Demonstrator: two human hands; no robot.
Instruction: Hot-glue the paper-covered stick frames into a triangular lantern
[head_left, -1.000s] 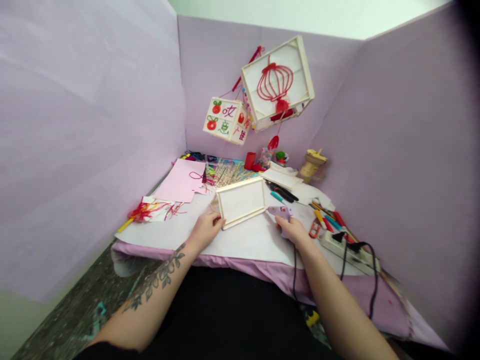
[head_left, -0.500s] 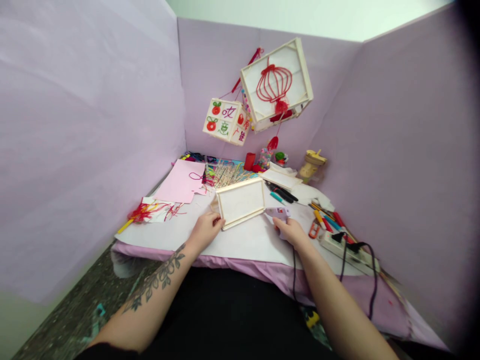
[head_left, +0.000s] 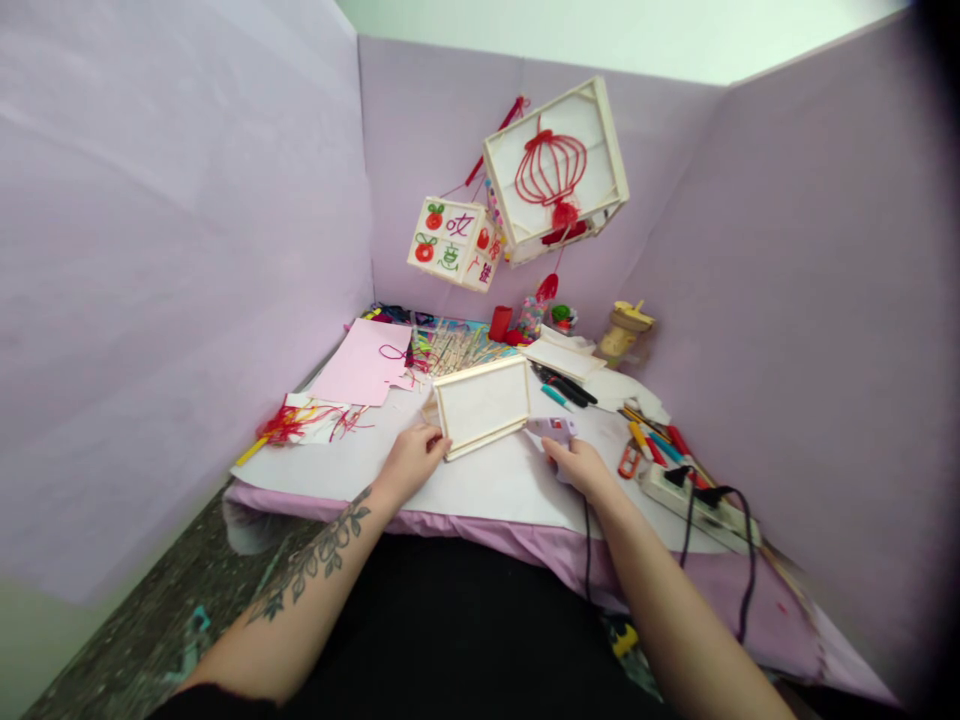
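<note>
A box-like wooden stick frame [head_left: 484, 405] with white panels stands on the white table cover, its front panel facing me. My left hand [head_left: 415, 458] pinches the lower left corner of this frame. In my right hand [head_left: 577, 462] is a pale purple hot glue gun [head_left: 553, 430], its nozzle pointing left at the frame's lower right corner. Whether the nozzle touches the wood I cannot tell. From the glue gun a black cord hangs down over the table's front edge.
Finished lanterns [head_left: 555, 170] hang above the back of the table. Pink paper [head_left: 364, 362] and red threads [head_left: 289, 424] lie left, wooden sticks [head_left: 457, 348] behind the frame. Pliers [head_left: 562, 384], markers [head_left: 660, 445] and a power strip [head_left: 697, 505] lie right. Purple walls stand around.
My right hand and the glue gun have shifted slightly left, bringing the nozzle closer along the frame's lower right corner. My left hand and the frame stay put.
</note>
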